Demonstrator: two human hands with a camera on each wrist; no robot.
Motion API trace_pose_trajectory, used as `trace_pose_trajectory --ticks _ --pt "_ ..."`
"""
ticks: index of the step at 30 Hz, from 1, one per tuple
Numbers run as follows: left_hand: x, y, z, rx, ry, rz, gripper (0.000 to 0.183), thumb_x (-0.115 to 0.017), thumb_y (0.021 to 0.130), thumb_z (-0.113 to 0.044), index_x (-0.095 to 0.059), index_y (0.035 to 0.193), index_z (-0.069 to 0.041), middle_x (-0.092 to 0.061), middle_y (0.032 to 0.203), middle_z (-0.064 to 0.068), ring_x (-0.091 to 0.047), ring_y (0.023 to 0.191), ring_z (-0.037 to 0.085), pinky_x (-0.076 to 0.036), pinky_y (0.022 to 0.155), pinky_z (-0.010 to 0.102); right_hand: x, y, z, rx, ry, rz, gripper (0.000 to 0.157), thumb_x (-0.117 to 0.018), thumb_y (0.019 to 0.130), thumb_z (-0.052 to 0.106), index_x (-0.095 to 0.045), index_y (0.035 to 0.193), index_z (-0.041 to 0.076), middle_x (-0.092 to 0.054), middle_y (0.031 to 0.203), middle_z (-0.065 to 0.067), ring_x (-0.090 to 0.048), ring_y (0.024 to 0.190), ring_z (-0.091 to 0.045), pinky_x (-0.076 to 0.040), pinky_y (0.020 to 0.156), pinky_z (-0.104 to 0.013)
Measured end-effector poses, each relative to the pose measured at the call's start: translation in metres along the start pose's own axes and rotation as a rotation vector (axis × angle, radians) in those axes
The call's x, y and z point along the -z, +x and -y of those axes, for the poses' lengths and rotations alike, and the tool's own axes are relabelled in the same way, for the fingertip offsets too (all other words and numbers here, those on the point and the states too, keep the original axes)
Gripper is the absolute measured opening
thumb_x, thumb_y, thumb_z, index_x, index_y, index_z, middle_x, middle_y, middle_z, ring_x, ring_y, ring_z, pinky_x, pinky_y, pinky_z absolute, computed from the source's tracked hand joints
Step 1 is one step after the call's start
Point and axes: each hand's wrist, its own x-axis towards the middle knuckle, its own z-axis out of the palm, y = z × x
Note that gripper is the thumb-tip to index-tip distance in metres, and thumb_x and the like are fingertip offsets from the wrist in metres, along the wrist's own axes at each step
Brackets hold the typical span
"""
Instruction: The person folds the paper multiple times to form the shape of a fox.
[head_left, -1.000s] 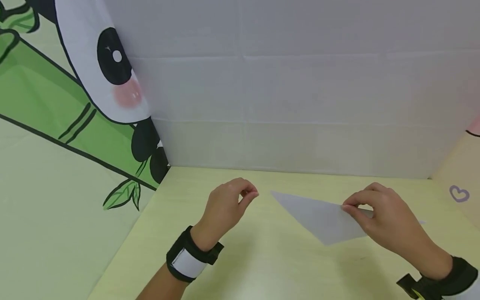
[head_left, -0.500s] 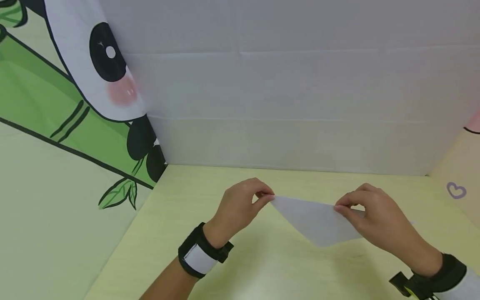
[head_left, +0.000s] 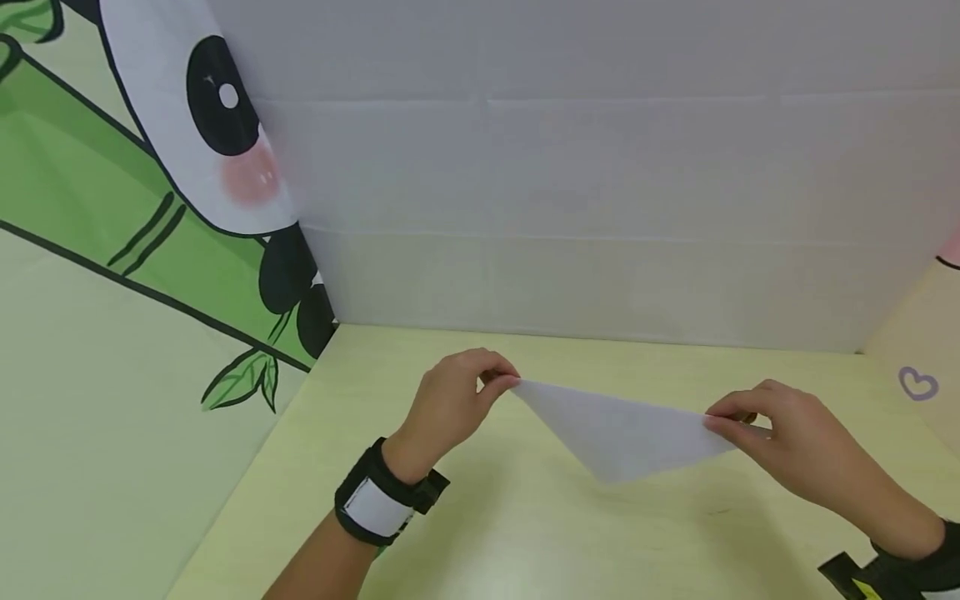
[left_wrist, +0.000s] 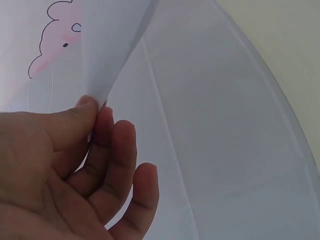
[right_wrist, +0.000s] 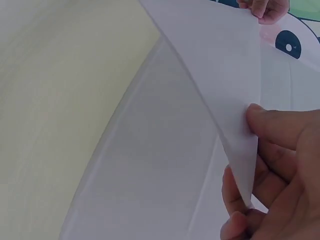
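Observation:
A white triangular sheet of paper (head_left: 615,429) hangs between the two hands above the table, its long edge on top and one corner pointing down. At its left corner the left hand (head_left: 453,404) pinches it between thumb and fingertips. The right hand (head_left: 795,450) pinches the upper edge near the opposite end, hiding part of that corner in the head view. Seen from the right wrist, the paper (right_wrist: 220,60) tapers to a point past the thumb. In the left wrist view the paper (left_wrist: 112,45) narrows into the grip, with the other fingers loosely bent.
The pale yellow table (head_left: 570,550) lies below. Behind it rises a white creased backdrop (head_left: 570,183). A printed panel (head_left: 150,200) with a panda and bamboo stands at left, and a cream panel (head_left: 922,350) with a heart at right.
The left hand was apart from the paper one second ago, then took hold of its left corner. Since then the left hand has moved left and the right hand has shifted right along the edge.

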Motion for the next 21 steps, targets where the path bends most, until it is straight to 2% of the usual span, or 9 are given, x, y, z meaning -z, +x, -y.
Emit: trace_pose_trajectory --ticks 6,11,14,18,21 --pt "0.005 -0.002 0.007 0.03 -0.027 0.077 0.004 -0.075 0.093 -0.019 -0.077 0.096 -0.017 -0.07 0.086 -0.008 -0.06 0.076 0.007 -0.048 0.064 0.026 0.001 -0.001 -0.014 -0.059 0.052 0.055 0.012 -0.076 0.09 0.007 -0.077 0.096 0.017 -0.065 0.081 0.019 -0.05 0.07 0.0 -0.038 0.054 -0.024" --pt "0.004 -0.004 0.01 0.098 -0.03 0.13 0.004 -0.075 0.093 -0.021 -0.077 0.094 -0.018 -0.068 0.081 -0.011 -0.058 0.073 0.006 -0.047 0.062 0.028 -0.003 0.001 -0.02 -0.158 0.099 0.16 0.006 -0.071 0.096 0.014 -0.074 0.093 0.019 -0.063 0.075 0.017 -0.054 0.068 -0.001 -0.04 0.056 -0.026" --pt "-0.001 -0.005 0.015 0.142 -0.018 0.179 0.003 -0.076 0.093 -0.021 -0.075 0.091 -0.019 -0.065 0.079 -0.013 -0.057 0.071 0.005 -0.047 0.062 0.028 -0.008 0.002 -0.024 -0.225 0.119 0.243 0.008 -0.069 0.098 0.02 -0.073 0.091 0.019 -0.064 0.073 0.014 -0.056 0.068 -0.003 -0.04 0.058 -0.027" --pt "-0.008 -0.006 0.023 0.188 -0.007 0.24 0.004 -0.077 0.092 -0.021 -0.075 0.09 -0.019 -0.065 0.079 -0.012 -0.056 0.069 0.006 -0.047 0.062 0.029 -0.014 0.002 -0.029 -0.29 0.148 0.341 0.012 -0.065 0.101 0.021 -0.074 0.095 0.015 -0.066 0.076 0.009 -0.049 0.064 -0.007 -0.037 0.058 -0.028" --pt "-0.011 -0.005 0.028 0.22 -0.007 0.264 0.004 -0.077 0.092 -0.021 -0.076 0.089 -0.019 -0.066 0.078 -0.01 -0.056 0.068 0.007 -0.047 0.062 0.03 -0.018 0.003 -0.032 -0.301 0.172 0.389 0.014 -0.062 0.102 0.016 -0.073 0.098 0.01 -0.066 0.077 0.008 -0.042 0.06 -0.009 -0.034 0.056 -0.028"
